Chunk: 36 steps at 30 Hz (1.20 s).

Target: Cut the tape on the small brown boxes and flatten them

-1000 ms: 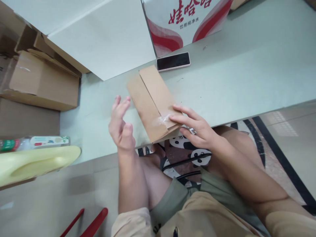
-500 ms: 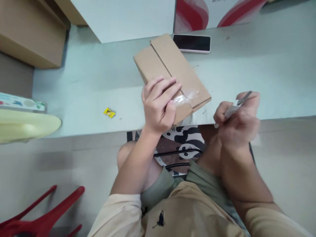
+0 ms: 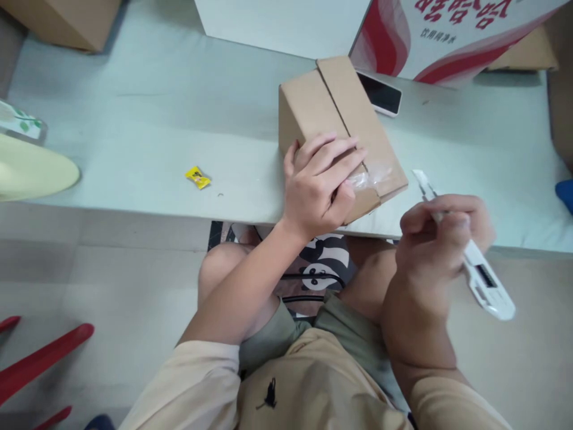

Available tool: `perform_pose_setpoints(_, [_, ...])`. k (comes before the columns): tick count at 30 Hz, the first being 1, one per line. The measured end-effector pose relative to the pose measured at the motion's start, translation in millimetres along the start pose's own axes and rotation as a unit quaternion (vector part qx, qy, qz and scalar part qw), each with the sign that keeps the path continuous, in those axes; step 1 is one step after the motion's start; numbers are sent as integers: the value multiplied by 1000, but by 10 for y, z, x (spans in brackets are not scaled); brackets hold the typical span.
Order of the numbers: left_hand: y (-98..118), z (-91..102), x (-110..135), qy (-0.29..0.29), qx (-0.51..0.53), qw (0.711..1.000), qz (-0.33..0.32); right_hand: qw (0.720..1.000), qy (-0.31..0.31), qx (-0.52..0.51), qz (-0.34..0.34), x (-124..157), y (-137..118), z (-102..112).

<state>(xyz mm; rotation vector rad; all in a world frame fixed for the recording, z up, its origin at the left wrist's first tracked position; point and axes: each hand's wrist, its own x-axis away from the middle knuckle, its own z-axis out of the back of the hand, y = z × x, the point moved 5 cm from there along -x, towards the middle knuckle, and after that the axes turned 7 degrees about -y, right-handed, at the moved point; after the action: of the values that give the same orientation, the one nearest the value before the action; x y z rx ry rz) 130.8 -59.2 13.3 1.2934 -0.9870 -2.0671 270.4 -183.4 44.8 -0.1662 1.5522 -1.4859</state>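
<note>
A small brown cardboard box sits tilted at the table's front edge, with clear tape over the near end of its top seam. My left hand grips its near left corner, fingers across the top flaps and thumb by the tape. To the right of the box, apart from it, my right hand is closed around a white utility knife. The knife's blade is out and points up and left, toward the box's near right corner. Part of the handle is hidden by my fingers.
A phone lies behind the box, partly covered by it. White and red cartons stand at the back. A yellow wrapped candy lies on the light green tablecloth. Red stool legs show at lower left.
My right hand has turned the knife so its blade faces the box. The box looks set down lower, with my left hand still on it. The view has shifted.
</note>
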Motion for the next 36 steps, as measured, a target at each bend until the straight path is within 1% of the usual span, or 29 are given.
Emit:
perform_pose_setpoints(2, [8, -4, -1, -7, -23, 1000, -20, 998, -16, 60, -10, 0, -44, -86])
perform_pose_setpoints(4, [18, -10, -5, -22, -58, 997, -36, 994, -57, 93, -29, 3, -70, -151])
perform_pose_setpoints(6, [20, -21, -11, -42, -101, 993, -35, 987, -90, 126, -36, 3, -86, -180])
perform_pose_setpoints(9, [16, -34, -12, -61, -152, 986, -26, 978, -103, 182, -20, -7, -120, -184])
perform_pose_setpoints(12, [6, -42, -4, -63, -167, 983, -31, 972, -105, 211, 18, -14, -174, -193])
perform_pose_setpoints(14, [-16, -46, 1, -68, -169, 983, -29, 971, -102, 214, 43, -16, -201, -192])
perform_pose_setpoints(17, [-47, -42, 4, -74, -167, 983, -26, 972, -92, 210, 59, -22, -194, -165])
perform_pose_setpoints(20, [-54, -20, 1, -65, -160, 984, -34, 975, -96, 192, 58, -29, -150, -157])
perform_pose_setpoints(24, [-38, 13, -13, -44, -150, 986, -62, 978, -117, 165, 47, -22, -125, -222])
perform_pose_setpoints(29, [12, 70, -52, -16, -122, 987, -105, 976, -151, 141, 71, -31, -245, -306])
perform_pose_setpoints(32, [39, 82, -71, -17, -130, 985, -114, 976, -154, 146, 52, -57, -252, -275])
perform_pose_setpoints(36, [53, 81, -74, -12, -132, 983, -124, 976, -157, 144, 54, -72, -208, -246])
